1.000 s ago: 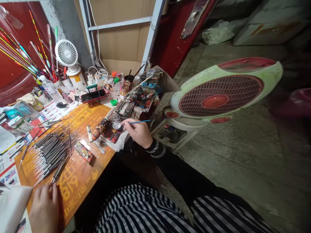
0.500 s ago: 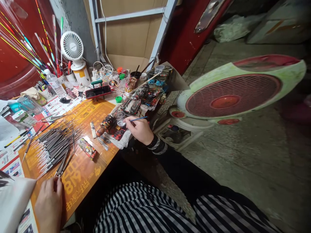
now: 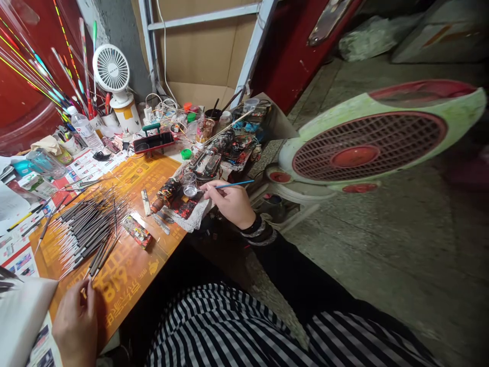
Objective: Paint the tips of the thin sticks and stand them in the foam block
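Observation:
My right hand (image 3: pixel 231 201) pinches a thin blue-handled paintbrush (image 3: pixel 239 183). The brush end points left, beside a small clear cup (image 3: pixel 190 190) on the paint-stained right side of the table. At the lower left, my left hand (image 3: pixel 76 316) has thumb and forefinger closed at the pale tip of a slim dark fishing float (image 3: pixel 100 259). Past those fingers lies a pile of similar dark floats (image 3: pixel 86 227) with pale, thin ends. A paint-smeared block (image 3: pixel 136 232) rests right of the pile.
A white cloth (image 3: pixel 196 216) hangs at the table edge under a paint-crusted bottle (image 3: pixel 168 191). Behind stand a phone (image 3: pixel 153 142) on a holder, a small white fan (image 3: pixel 111 69) and a water bottle (image 3: pixel 86 127). A large green-and-red fan (image 3: pixel 355 155) stands to the right.
My right hand has drawn back to the right with the paintbrush, away from the clear cup. My left hand has shifted slightly, staying at the float's tip.

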A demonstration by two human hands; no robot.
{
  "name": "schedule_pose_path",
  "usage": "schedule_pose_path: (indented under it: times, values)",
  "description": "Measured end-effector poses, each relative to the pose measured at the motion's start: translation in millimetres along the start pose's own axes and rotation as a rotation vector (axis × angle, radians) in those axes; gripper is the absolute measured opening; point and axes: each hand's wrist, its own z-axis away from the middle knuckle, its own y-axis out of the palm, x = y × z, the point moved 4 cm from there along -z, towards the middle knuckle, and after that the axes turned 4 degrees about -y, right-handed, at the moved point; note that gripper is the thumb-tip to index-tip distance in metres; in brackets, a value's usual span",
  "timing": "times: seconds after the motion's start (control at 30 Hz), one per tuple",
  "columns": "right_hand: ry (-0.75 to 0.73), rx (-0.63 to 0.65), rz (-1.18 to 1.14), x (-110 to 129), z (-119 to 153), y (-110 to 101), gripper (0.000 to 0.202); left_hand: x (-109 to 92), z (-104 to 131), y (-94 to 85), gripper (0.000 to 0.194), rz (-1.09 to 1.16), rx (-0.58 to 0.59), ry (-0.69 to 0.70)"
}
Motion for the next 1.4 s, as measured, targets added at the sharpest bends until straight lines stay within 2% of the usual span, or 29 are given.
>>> schedule_pose_path:
  times: [0.2, 0.33, 0.5, 0.73, 0.9, 1.03, 1.1, 1.17, 1.27, 1.33, 1.4]
  values:
    - [0.042, -0.007, -0.053, -2.2, 2.6, -5.5, 0.04, -0.8, 3.4, -5.5, 0.018, 0.061, -0.103, 0.154]
    - [0.058, -0.016, -0.065, -2.1, 3.2, -10.6, 0.039, 1.4, 4.1, -7.3, 0.021, 0.061, -0.125, 0.19]
    - [0.06, -0.033, -0.073, -1.5, 5.6, -14.2, 0.034, -7.0, 1.7, -12.4, 0.025, 0.083, -0.147, 0.259]
    - [-0.005, 0.021, -0.033, -2.2, 8.4, -10.3, 0.027, -9.6, -0.2, -13.9, 0.025, 0.152, -0.204, 0.296]
    - [0.026, -0.009, -0.036, -3.2, 12.4, -19.4, 0.024, -4.4, 2.5, -11.4, 0.023, 0.181, -0.186, 0.288]
    - [0.028, -0.064, -0.126, -0.3, 26.7, -20.1, 0.025, -5.5, 5.5, -13.2, 0.022, 0.206, -0.162, 0.257]
    - [0.0, -0.074, -0.206, 7.0, 38.5, -9.9, 0.025, -7.4, 6.4, -13.7, 0.021, 0.207, -0.14, 0.252]
    - [-0.087, -0.049, -0.246, 20.4, 52.2, 8.8, 0.023, -8.5, 6.8, -13.6, 0.02, 0.197, -0.12, 0.242]
    - [-0.348, 0.061, -0.252, 45.6, 72.7, 48.9, 0.023, -8.5, 7.4, -12.8, 0.02, 0.18, -0.105, 0.232]
    - [-0.518, 0.063, -0.231, 56.7, 82.8, 74.9, 0.03, -8.1, 7.9, -12.2, 0.02, 0.177, -0.104, 0.238]
    - [-0.616, 0.075, -0.216, 60.8, 87.5, 98.4, 0.039, -7.6, 8.4, -11.8, 0.022, 0.173, -0.109, 0.249]
